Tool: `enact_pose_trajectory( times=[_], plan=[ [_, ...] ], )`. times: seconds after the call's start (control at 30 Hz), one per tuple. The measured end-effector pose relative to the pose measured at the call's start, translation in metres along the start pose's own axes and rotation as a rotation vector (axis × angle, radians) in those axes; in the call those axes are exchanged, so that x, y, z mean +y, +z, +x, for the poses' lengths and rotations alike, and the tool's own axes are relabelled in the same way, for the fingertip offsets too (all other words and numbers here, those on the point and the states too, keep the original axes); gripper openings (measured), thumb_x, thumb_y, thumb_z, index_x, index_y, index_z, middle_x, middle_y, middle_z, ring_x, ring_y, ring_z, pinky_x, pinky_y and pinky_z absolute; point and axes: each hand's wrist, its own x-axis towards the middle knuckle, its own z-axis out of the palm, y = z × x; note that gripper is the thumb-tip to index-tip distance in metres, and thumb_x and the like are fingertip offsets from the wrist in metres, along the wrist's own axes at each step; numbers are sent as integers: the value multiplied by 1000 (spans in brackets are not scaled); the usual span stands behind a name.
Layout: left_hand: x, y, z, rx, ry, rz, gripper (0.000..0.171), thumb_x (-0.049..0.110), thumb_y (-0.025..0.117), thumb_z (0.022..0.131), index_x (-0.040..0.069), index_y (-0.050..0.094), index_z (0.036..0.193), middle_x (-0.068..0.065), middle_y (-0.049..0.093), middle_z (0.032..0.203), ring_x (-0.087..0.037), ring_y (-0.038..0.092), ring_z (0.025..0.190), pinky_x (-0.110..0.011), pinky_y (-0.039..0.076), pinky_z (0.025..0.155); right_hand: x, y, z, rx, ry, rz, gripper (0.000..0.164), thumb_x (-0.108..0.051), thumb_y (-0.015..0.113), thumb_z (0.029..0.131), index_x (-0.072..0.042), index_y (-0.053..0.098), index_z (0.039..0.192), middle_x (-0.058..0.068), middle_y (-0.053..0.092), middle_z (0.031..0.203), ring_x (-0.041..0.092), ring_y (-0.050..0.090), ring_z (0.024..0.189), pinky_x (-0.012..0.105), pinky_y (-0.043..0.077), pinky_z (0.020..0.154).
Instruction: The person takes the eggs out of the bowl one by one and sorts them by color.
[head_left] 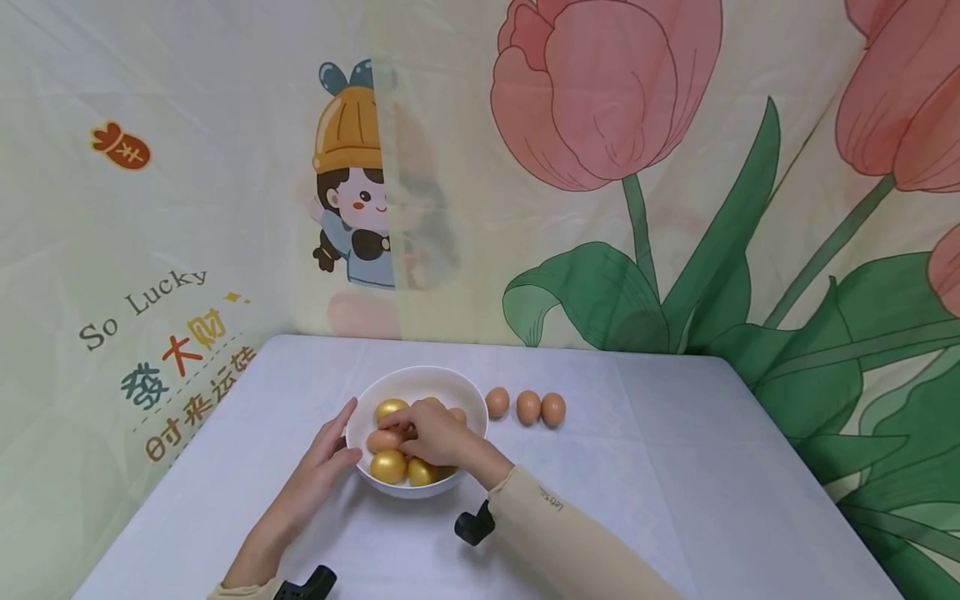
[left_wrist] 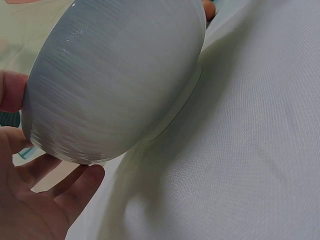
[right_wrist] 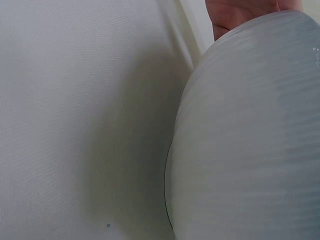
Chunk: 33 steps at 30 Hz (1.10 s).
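Backing white tbl (head_left: 660,483) w/ bowl (head_left: 415,492) is tulip-print wall (head_left: 465,292), prob fabric.

On the left side of the printed backdrop (head_left: 60,225), the English words "So Lucky" (head_left: 142,310) are slanting upward in dark letters. Below them, the large Chinese characters "發大财" (head_left: 181,353) are running in blue-grey, red-orange and yellow, and under those "时来运转" (head_left: 201,402) is following in brown tones. Higher up, a red pouch print (head_left: 122,146) is carrying a yellow sign resembling "¥". Small dark lettering (head_left: 551,498) is showing on the right sleeve (head_left: 566,533), too tiny for sure reading.
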Motion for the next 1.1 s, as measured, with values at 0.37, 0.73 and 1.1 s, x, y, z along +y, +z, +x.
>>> enact_pose_trajectory(
  times=[0.37,0.73,1.1],
  plan=[
    [-1,1,1,7,4,-4,73,22,52,109,21,16,172,-22,22,170,-48,41,147,-57,36,118,-7,1,-4,-4,100,-2,36,-17,78,97,-21,75,133,-8,75,116,12,55,100,24,44,88],
    [-1,-1,0,16,14,17,73,22,52,109,20,17,172,-21,24,169,-45,44,146,-28,42,108,-3,-18,-15,113,93,40,36,-23,79,93,-21,76,129,-8,75,105,6,63,92,22,52,84],
    [0,1,0,12,0,1,74,22,52,109,20,15,173,-22,21,170,-46,42,147,-58,36,118,8,-57,-54,182,123,201,38,-31,76,96,-18,73,132,-8,75,108,9,70,98,27,57,86]
  ],
)
